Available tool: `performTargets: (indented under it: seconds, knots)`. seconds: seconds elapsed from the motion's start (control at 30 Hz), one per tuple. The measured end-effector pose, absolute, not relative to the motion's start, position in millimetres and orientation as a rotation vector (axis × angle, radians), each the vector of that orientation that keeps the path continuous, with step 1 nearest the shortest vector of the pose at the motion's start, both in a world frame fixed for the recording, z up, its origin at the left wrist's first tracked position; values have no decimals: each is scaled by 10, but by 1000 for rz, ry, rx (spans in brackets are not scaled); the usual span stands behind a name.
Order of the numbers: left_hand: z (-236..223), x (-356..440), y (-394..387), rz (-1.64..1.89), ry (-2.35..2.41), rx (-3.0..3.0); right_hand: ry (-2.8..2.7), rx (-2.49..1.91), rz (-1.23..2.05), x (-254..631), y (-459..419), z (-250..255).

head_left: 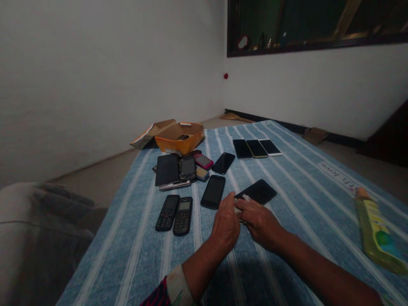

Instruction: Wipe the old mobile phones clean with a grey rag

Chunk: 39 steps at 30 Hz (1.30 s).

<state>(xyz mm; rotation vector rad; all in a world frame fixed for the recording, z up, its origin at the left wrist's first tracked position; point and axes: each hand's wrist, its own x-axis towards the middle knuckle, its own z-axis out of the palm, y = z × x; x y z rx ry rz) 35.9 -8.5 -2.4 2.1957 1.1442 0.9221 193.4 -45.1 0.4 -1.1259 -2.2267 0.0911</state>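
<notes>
Two bare hands meet at the middle of the cloth: the right hand (261,225) curls its fingers narrowly over a small pale scrap (239,209), while the left hand's (225,225) fingers are hidden. A black glass smartphone (259,191) lies just beyond, long axis slanting up-right, nearer the right hand — all on a blue-and-white striped cloth (306,212) before a white wall (111,76).

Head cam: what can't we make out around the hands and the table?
Head view only:
White item between the left hand and right hand: mostly covered by both hands, kind unclear.
Black smartphone: near edge hidden by the right hand.
Phone pile: lower phones hidden by upper ones.
Yellow-green bottle: label too small and dim to read.
Orange cardboard box: dark item inside too small and shadowed to identify.
</notes>
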Motion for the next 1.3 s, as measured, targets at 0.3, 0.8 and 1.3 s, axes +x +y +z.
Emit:
performTargets:
  seconds: [0.3, 0.8, 1.3]
  knots:
    - [-66, 350, -48, 965, 1157, 2115, -2160, -1196, 40, 1771, -345, 51]
    - [-43, 344, -70, 999, 1156, 2130, -2118, -1234, 123, 1791, -330, 101]
    - [80, 412, -143, 940, 1206, 2273, -1942, -1460, 15, 2253, -57, -59]
